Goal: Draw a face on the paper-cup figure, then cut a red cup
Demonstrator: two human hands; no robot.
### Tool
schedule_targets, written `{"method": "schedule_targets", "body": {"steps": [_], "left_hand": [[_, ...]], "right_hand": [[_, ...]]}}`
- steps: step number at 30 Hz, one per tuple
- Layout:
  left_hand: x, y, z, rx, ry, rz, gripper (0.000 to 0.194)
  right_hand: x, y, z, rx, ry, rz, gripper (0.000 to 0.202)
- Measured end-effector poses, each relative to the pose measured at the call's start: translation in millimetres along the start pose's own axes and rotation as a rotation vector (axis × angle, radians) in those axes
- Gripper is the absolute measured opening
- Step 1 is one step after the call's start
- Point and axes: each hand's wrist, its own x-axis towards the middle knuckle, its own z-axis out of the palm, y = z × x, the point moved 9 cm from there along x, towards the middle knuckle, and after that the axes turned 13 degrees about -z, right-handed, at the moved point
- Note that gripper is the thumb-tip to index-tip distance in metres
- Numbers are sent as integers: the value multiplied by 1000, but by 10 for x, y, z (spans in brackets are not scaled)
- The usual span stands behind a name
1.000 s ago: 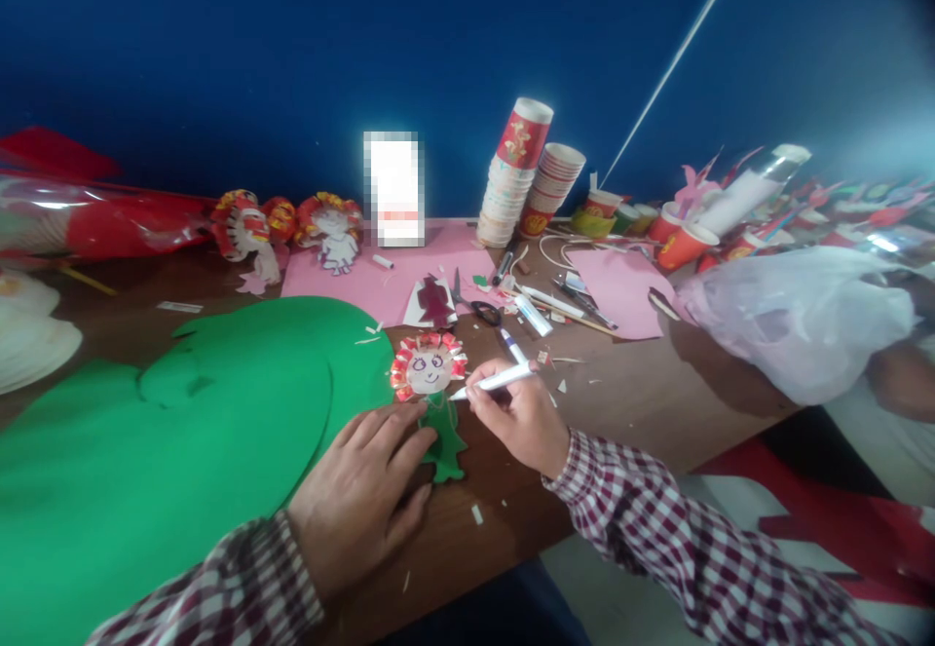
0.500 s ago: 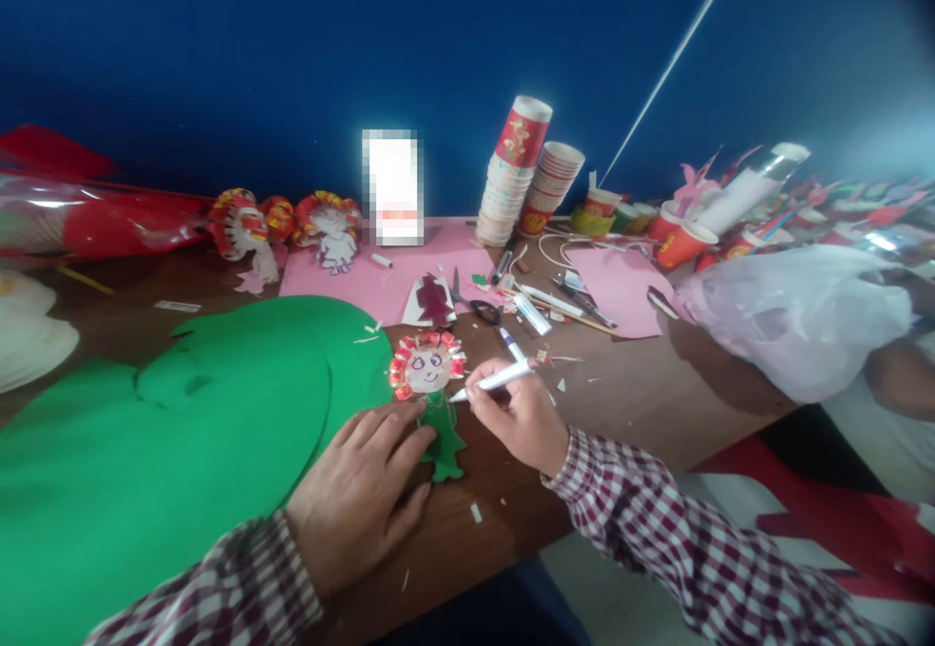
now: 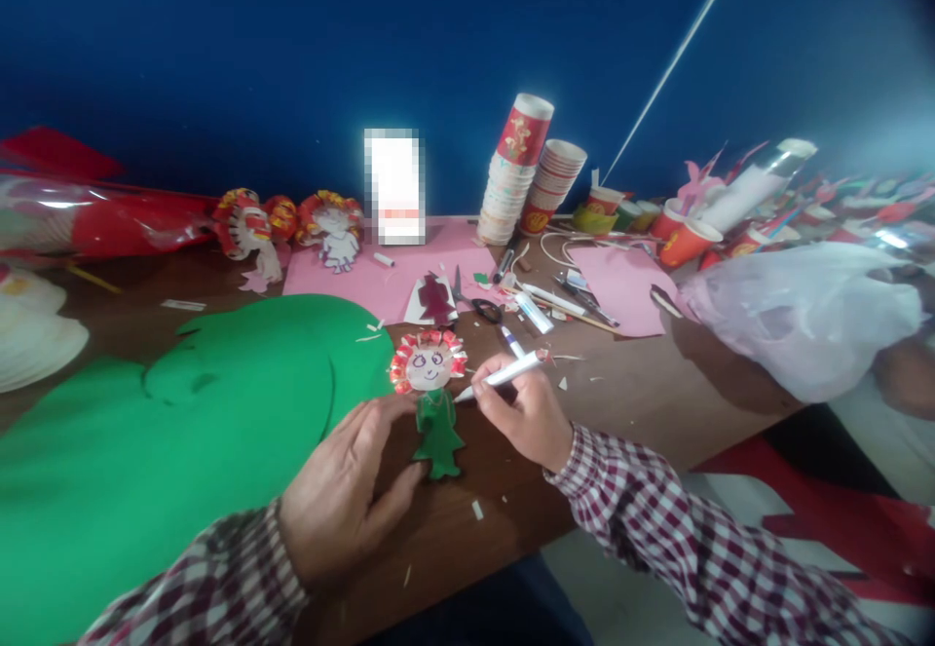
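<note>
A paper doll [image 3: 438, 437] lies on the brown table, with a green dress, a white drawn face and a curly red-and-white rim round its head. My left hand [image 3: 351, 480] rests at the doll's left side, fingers stretched out and thumb apart, the fingertips near the dress edge. Between thumb and fingers, my right hand [image 3: 526, 410] grips a white marker [image 3: 504, 375]. The marker's tip points left, close by the doll's shoulder; I cannot tell whether it touches. Behind this hand lies a white-and-purple marker cap or pen [image 3: 511, 340].
A large green sheet [image 3: 219, 432] covers the left side. Scissors [image 3: 482, 307], a glue tube [image 3: 535, 313] and paper scraps lie beyond the doll. Stacked paper cups [image 3: 511, 178] stand at the back. A plastic bag [image 3: 804, 315] sits at right, near another person's arm [image 3: 906, 378].
My left hand has drawn back to the left off the doll, uncovering more of the green dress. My right hand and the marker have shifted slightly to the right.
</note>
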Motion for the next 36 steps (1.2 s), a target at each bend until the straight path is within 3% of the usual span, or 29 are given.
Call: {"method": "schedule_targets", "body": {"steps": [6,10,14,18,23,28,32,36], "left_hand": [[16,-1,2,-25,-38,32,18],[20,3,12,-11,-39,74,16],[44,-51,-66,-34,42,47,16],[48,-117,-146,-43,131,1,14],[43,-181,-292,-6,290,-89,12],[16,-219,-358,31,349,-145,17],[-188,-225,-302,88,305,-188,19],[-512,-61,-142,180,216,-107,18]], "right_hand": [[-7,-2,23,29,-21,4,9],[-4,-7,20,28,-13,-2,8],[3,-9,-4,44,14,-10,10],[-12,-41,-115,76,133,-51,14],[-85,-201,-297,-60,325,-222,16],[-120,-286,-203,-286,247,-326,34],[-117,-176,-87,-482,100,-250,54],[-103,-66,-7,-627,-21,-155,54]]}}
